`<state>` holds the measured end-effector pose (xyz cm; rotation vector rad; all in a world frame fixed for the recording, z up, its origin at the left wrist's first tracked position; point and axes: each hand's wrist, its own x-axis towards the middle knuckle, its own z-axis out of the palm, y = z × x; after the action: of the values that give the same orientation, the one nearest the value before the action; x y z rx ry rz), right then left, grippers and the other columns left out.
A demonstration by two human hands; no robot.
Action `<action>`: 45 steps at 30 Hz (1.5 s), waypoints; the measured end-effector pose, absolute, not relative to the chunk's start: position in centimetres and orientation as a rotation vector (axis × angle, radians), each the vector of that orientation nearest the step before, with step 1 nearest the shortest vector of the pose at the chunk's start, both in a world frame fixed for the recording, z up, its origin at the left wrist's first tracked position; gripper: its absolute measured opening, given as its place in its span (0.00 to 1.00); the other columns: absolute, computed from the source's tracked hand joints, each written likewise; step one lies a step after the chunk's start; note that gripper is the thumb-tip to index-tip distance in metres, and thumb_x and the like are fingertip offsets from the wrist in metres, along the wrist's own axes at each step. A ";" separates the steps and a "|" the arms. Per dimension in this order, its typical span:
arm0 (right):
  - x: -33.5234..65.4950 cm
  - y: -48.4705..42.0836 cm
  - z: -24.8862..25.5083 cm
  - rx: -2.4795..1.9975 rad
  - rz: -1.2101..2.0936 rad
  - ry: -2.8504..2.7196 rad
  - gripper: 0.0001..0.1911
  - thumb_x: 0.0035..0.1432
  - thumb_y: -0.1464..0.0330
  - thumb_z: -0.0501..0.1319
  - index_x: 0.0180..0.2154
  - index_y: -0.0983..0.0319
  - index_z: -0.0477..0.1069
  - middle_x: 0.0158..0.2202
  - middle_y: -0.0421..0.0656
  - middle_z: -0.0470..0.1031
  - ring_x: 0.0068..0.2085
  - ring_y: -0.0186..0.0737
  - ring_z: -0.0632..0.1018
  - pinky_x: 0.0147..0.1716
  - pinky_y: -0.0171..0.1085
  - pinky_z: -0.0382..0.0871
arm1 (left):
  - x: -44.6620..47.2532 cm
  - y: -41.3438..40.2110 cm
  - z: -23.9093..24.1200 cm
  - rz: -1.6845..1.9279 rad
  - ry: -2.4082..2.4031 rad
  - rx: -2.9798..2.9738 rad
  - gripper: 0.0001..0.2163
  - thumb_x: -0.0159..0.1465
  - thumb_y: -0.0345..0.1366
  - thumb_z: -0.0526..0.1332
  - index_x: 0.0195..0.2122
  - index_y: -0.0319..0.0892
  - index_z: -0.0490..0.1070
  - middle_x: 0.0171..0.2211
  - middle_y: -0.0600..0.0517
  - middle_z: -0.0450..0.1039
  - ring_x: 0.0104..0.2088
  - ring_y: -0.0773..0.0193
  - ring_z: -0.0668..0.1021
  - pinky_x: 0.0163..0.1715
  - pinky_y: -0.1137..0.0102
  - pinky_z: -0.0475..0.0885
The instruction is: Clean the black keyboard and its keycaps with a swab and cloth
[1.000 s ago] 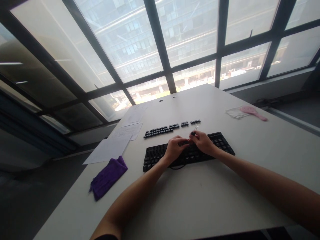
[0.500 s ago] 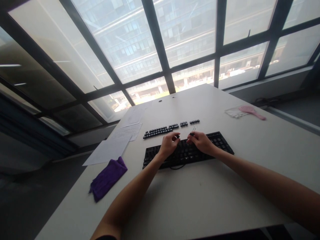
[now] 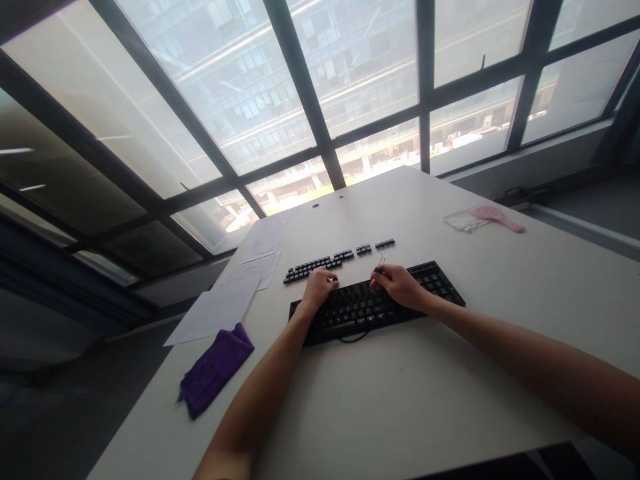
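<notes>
Papers and a purple cloth sit left on my bench, pink hairbrush over right. Keyboard's in the middle, loose keycaps lined up behind it, and my left hand blocks a bit of that line. Half a second ago it was nearer my right hand; now it's further left, pinching a small dark piece. Right's still gripping the wire puller over the keys.

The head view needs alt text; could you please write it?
A person's right hand holds a small wire tool and the left hand a small dark piece at a black keyboard on a white table. Loose keycaps lie in rows beyond; papers and purple cloth lie left.
</notes>
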<state>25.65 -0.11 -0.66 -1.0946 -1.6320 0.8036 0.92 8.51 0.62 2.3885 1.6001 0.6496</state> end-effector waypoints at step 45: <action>25.6 -0.4 -0.2 -1.107 0.759 -1.660 0.13 0.63 0.64 0.57 0.29 0.62 0.74 0.28 0.42 0.79 0.31 0.40 0.77 0.36 0.36 0.68 | 4.9 14.1 2.4 0.291 1.564 2.815 0.09 0.60 0.35 0.66 0.41 0.45 0.80 0.44 0.46 0.73 0.49 0.52 0.71 0.49 0.64 0.69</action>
<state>25.64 -0.37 -0.25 -1.1075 -1.6600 0.7587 4.88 14.05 2.37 2.8148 1.5637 0.2908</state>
